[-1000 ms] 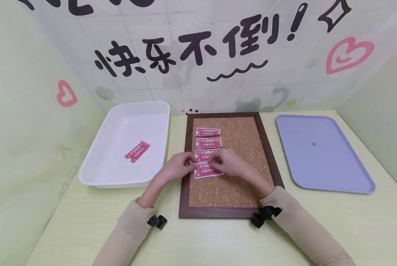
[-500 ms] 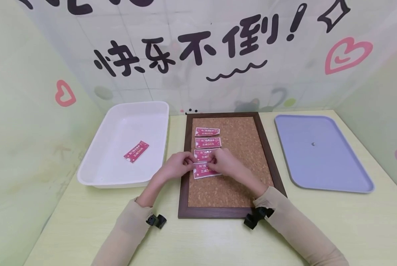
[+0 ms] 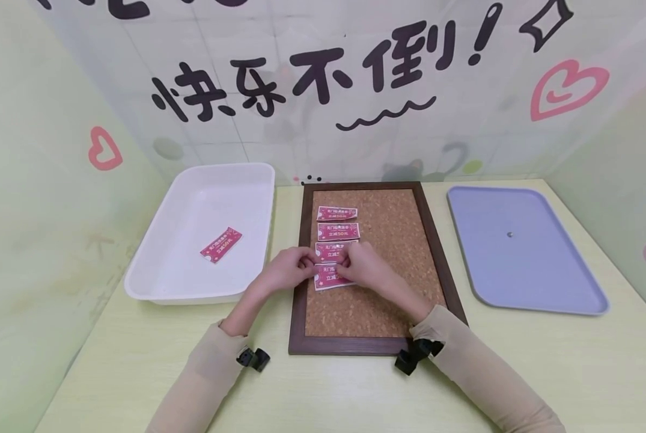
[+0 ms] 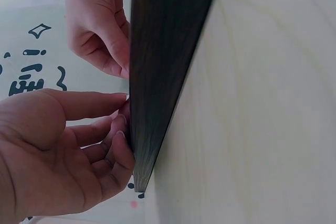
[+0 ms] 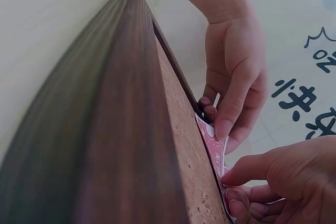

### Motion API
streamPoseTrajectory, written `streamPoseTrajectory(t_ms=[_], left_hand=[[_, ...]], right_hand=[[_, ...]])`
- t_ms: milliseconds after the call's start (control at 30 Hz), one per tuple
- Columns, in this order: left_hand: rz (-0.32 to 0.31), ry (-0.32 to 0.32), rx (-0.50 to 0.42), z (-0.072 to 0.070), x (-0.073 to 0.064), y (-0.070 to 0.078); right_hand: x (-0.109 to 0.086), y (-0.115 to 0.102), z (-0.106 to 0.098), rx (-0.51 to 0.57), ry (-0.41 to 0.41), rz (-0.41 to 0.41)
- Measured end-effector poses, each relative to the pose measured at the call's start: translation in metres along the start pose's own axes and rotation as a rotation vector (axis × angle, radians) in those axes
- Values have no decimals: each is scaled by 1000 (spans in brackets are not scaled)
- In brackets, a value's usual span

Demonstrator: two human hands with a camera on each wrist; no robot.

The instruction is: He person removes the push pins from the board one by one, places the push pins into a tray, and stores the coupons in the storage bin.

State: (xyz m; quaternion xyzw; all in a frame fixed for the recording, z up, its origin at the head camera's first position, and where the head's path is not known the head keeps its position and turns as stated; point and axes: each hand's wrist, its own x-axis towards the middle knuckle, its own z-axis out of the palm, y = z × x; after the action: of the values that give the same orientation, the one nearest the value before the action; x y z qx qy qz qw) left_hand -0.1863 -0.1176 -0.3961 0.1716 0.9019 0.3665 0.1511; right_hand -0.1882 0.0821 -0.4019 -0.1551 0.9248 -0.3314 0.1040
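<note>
Four-sided pink coupons stand in a column on the framed corkboard. My left hand grips the left end of the lowest coupon, its thumb lying on the printed face in the right wrist view. Over the middle of that coupon is my right hand, fingers curled and thumb pressed down where a small silver thumbtack showed a second ago; the fingers hide the tack now. Right above, another coupon is partly covered by the right hand. Two more coupons, the upper one and the one below it, are pinned with small tacks.
At left a white tray holds one loose coupon. To the right lies a flat lavender tray with one small silver tack. The board's dark wooden frame borders the cork. Printed walls stand behind and on both sides.
My right hand has shifted slightly left and its forearm has swung inward, covering the tack on the lowest coupon. My left hand stays at the coupon's left end.
</note>
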Motion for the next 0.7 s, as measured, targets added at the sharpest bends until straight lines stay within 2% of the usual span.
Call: streamPoseTrajectory(t_ms=[567, 700], left_hand=[[9, 1, 8, 2, 0, -3], [9, 3, 13, 2, 1, -2]], right_hand=[[-1, 2, 3, -21, 42, -47], [-1, 2, 2, -16, 44, -33]])
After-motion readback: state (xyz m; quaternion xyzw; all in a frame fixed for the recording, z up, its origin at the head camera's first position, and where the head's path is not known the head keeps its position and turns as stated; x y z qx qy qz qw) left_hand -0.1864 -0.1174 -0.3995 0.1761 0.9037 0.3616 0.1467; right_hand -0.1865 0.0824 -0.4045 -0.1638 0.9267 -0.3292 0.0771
